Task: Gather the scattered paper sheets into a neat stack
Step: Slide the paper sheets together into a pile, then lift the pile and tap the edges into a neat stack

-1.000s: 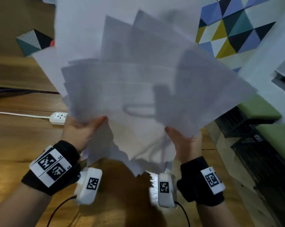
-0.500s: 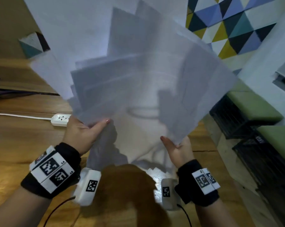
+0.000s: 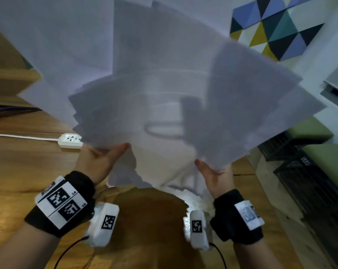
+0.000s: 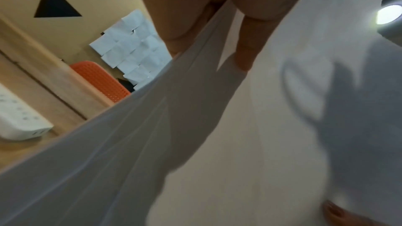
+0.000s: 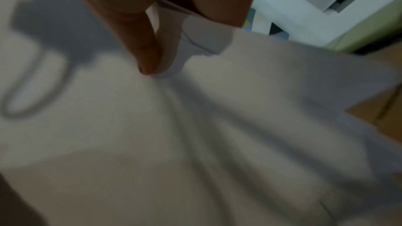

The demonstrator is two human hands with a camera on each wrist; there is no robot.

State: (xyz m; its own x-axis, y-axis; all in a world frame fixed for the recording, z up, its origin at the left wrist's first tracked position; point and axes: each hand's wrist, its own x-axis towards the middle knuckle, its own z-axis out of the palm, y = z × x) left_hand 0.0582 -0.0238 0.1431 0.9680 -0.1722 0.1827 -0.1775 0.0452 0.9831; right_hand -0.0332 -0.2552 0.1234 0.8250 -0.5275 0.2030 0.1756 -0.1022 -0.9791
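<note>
A loose, fanned-out bundle of white paper sheets [image 3: 160, 80] is held up off the wooden table [image 3: 18, 171], filling most of the head view. My left hand [image 3: 104, 158] grips its lower left edge, thumb on the near face. My right hand [image 3: 212, 171] grips the lower right edge the same way. The sheets sit skewed, their corners sticking out at different angles. In the left wrist view the left hand [image 4: 208, 28] pinches the paper sheets [image 4: 239, 143] between thumb and fingers. In the blurred right wrist view the right hand [image 5: 161, 28] pinches the paper sheets [image 5: 152, 135].
A white power strip [image 3: 70, 140] with its cable lies on the table to the left. Green-cushioned stools [image 3: 327, 162] stand on the floor at the right. A wall with coloured triangles [image 3: 275, 30] is behind. An orange chair [image 4: 102, 78] shows in the left wrist view.
The bundle has tipped a little further up and toward the camera, and both hands shifted slightly along its lower edge, keeping their grip.
</note>
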